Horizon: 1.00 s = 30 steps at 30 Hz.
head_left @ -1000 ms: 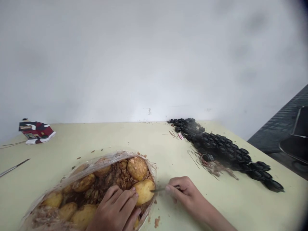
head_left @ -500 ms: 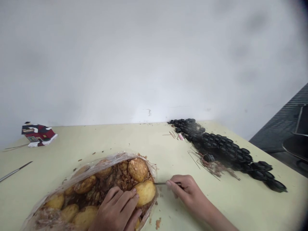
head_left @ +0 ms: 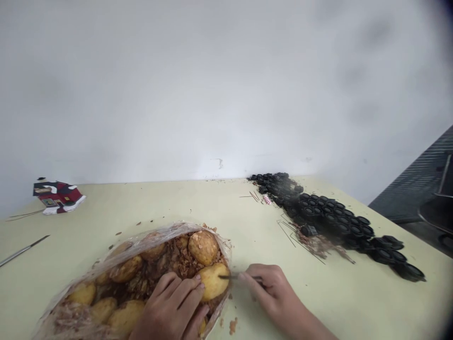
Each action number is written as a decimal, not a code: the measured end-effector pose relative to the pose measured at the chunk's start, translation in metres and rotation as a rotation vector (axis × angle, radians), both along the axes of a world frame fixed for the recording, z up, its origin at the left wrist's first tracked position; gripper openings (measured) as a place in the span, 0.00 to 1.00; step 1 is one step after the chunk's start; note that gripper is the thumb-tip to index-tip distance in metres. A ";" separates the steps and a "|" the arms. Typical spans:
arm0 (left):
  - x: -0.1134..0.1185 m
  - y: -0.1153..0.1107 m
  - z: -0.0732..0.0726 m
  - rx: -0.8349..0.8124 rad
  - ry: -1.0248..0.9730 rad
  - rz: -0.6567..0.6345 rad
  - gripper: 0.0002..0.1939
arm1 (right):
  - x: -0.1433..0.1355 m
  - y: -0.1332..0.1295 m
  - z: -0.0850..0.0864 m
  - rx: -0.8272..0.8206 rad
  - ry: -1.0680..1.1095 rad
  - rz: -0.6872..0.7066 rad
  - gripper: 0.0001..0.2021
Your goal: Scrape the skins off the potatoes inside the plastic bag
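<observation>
A clear plastic bag (head_left: 116,259) lies open at the front, holding several yellow potato-like pieces and brown scraps. My left hand (head_left: 173,307) rests over the bag, its closed fingers against the yellow piece (head_left: 213,282) at the bag's right end. In my right hand (head_left: 267,288) is a thin dark tool (head_left: 235,276), pinched between thumb and fingers. The tool's tip lies over the upper right of that yellow piece. Just above it sits a rounder piece (head_left: 203,247) flecked with brown bits. The tool is somewhat blurred.
Many black round cups (head_left: 329,217) spread over the right side of the table (head_left: 170,200), with thin wires (head_left: 286,231) beside them. A small red house model (head_left: 60,197) stands at the left, above a thin metal tool (head_left: 24,249). Behind is a wall.
My right hand has moved slightly down, and the tool's tip has shifted from the yellow piece's right edge onto its upper face. My left hand has hardly moved.
</observation>
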State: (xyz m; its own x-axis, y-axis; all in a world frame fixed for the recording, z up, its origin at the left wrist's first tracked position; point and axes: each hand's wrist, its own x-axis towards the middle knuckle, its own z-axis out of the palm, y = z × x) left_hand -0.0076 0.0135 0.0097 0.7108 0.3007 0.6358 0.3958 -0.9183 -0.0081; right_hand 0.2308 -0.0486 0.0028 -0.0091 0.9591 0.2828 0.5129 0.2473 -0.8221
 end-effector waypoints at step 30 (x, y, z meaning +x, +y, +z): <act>-0.004 0.004 0.001 0.049 0.079 0.003 0.11 | 0.000 -0.002 0.002 -0.062 0.028 -0.085 0.25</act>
State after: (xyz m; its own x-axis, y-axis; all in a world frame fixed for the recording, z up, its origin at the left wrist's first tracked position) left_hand -0.0116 0.0171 0.0107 0.7584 0.2727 0.5920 0.3945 -0.9151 -0.0838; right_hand 0.2313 -0.0502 0.0051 0.0798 0.9718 0.2220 0.5064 0.1524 -0.8488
